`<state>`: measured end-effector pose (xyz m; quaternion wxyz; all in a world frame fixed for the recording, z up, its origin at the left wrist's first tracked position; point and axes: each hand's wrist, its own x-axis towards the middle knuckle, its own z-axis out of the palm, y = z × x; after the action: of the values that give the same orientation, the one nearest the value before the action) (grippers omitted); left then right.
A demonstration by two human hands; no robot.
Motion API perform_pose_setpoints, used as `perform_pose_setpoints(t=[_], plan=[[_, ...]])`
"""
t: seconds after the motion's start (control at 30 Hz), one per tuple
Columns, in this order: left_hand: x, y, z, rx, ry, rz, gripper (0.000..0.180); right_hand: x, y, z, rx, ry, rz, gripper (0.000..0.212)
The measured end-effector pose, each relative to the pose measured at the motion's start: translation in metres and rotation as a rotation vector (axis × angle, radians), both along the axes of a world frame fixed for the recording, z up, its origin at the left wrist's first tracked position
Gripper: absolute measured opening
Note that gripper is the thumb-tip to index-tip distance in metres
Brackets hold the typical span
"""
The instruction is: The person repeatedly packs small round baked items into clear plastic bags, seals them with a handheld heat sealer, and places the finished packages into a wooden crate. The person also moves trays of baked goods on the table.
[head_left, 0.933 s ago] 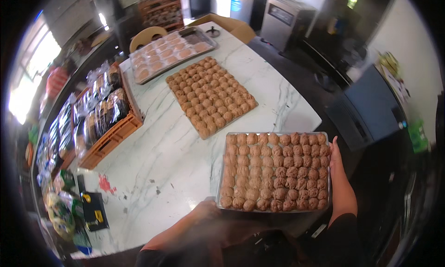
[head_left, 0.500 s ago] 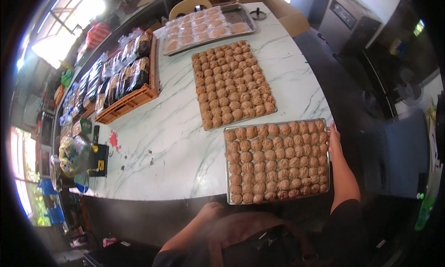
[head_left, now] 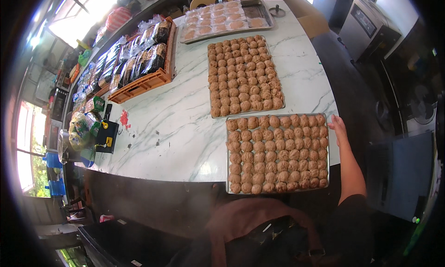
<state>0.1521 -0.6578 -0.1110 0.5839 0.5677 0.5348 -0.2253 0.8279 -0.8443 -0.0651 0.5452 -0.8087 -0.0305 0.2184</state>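
A metal tray [head_left: 328, 165] of round brown dough balls [head_left: 282, 153] rests at the near right edge of the white marble-patterned table [head_left: 162, 142], its near side past the table edge. My right hand [head_left: 339, 129] is beside the tray's far right corner, fingers stretched out and holding nothing; whether the fingertips still touch the rim is hard to tell. Just beyond lies a second tray of similar dough balls [head_left: 243, 77], set lengthwise away from me. My left hand is out of the picture.
At the far end, a larger tray [head_left: 263, 10] holds flat round pieces on clear wrapping. Orange crates [head_left: 139, 88] with wrapped dark loaves line the left side. A black box-like object [head_left: 106, 137] and plastic bags [head_left: 79, 130] sit at the near left. A steel machine [head_left: 368, 28] stands beyond the right edge.
My left hand has left the picture from below the table edge. My right hand has loosened from the tray's right side, fingers now straighter. The whole view has shifted slightly.
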Motion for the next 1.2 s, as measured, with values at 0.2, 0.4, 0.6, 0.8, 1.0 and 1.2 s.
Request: perform_pose_setpoints(t=[0.2, 0.4, 0.6, 0.8, 1.0, 1.2], plan=[[0.004, 0.021, 0.02, 0.028, -0.019, -0.004, 0.033, 0.001, 0.009, -0.005, -0.191, -0.183, -0.035, 0.074], [-0.012, 0.044, 0.034, 0.029, 0.057, 0.008, 0.034, 0.019, 0.027, -0.007, -0.099, -0.245, -0.014, 0.053], [-0.015, 0.082, 0.029, -0.054, 0.154, -0.044, 0.035, -0.001, 0.066, 0.009, 0.189, -0.229, -0.034, 0.034], [0.034, 0.167, 0.047, -0.248, 0.196, -0.294, 0.036, -0.015, 0.107, 0.035, 0.348, 0.086, -0.015, 0.037], [0.177, 0.243, 0.084, -0.316, -0.713, 0.535, 0.051, -0.012, 0.162, 0.01, 0.203, 0.233, 0.065, 0.071], [0.284, 0.273, 0.065, -0.209, -0.732, 0.767, 0.058, -0.006, 0.208, 0.007, -0.011, 0.363, 0.101, 0.083]])
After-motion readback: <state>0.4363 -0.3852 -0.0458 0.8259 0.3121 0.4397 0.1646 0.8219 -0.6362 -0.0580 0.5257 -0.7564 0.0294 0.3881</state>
